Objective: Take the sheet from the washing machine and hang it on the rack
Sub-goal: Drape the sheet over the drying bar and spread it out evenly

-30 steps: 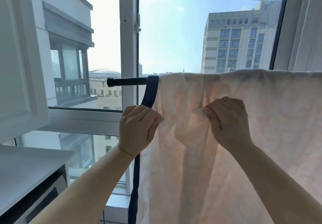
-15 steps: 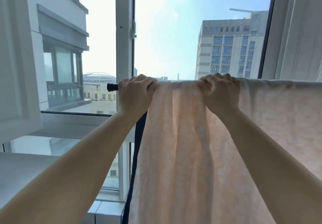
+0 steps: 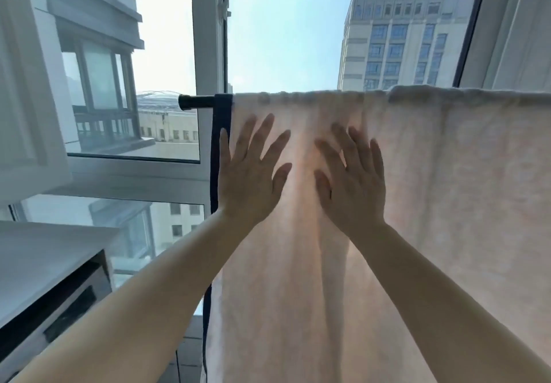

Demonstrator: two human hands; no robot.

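A pale peach sheet (image 3: 447,189) with a dark navy edge band (image 3: 221,120) hangs over a black rack bar (image 3: 195,102) in front of the window. Only the bar's left end shows; the rest lies under the fabric. My left hand (image 3: 249,178) is flat against the sheet near its left edge, fingers spread. My right hand (image 3: 351,183) is flat against the sheet just to the right, fingers spread too. Neither hand grips the cloth. A vertical fold runs down between the two hands.
A white window frame post (image 3: 208,39) stands behind the bar's end. At lower left is a white appliance top (image 3: 44,257) with a dark front below it. A white curtain (image 3: 518,25) hangs at upper right. Buildings and sky lie beyond the glass.
Both hands let go of the sheet's top edge on the bar and dropped lower, opening flat against the hanging fabric. The sheet now lies more evenly along the bar.
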